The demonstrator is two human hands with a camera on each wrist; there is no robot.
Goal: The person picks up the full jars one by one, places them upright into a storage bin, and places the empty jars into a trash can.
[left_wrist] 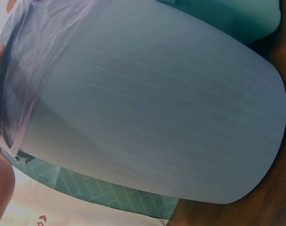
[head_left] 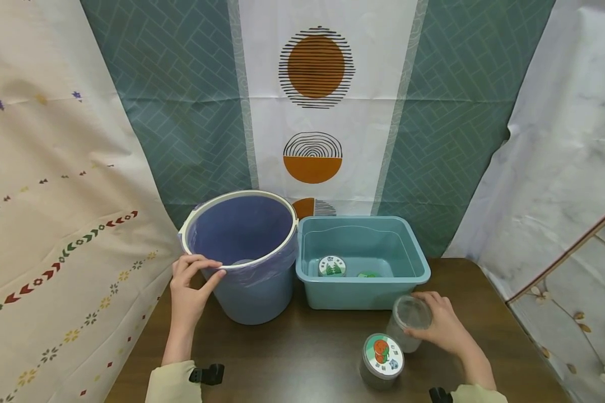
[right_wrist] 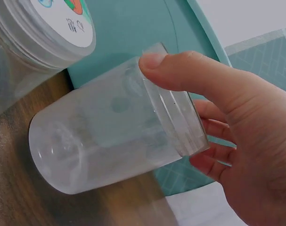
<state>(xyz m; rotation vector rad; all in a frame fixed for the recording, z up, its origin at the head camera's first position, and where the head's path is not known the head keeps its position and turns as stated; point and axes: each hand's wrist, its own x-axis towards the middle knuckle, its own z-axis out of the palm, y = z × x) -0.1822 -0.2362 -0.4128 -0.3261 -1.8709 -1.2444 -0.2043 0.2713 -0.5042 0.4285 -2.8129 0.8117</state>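
Note:
My right hand (head_left: 441, 322) holds a clear plastic jar (head_left: 400, 330) around its threaded neck, thumb on one side and fingers on the other. No lid shows on this jar, which stands upright on the table beside a lidded jar (head_left: 381, 358) with a red fruit on its label. In the right wrist view the clear jar (right_wrist: 105, 127) looks empty. On the left, my left hand (head_left: 191, 282) grips the white rim of a blue trash bin (head_left: 254, 294), fingertips at the edge. A thin purple bag (left_wrist: 44, 61) lines the bin and folds over its rim.
Right of the bin stands a teal basin (head_left: 358, 294) with a green-labelled round lid or jar (head_left: 331, 266) inside, and another green piece (head_left: 368, 274) partly hidden by the front wall. Patterned cloth (head_left: 317, 123) hangs behind the brown table (head_left: 287, 358).

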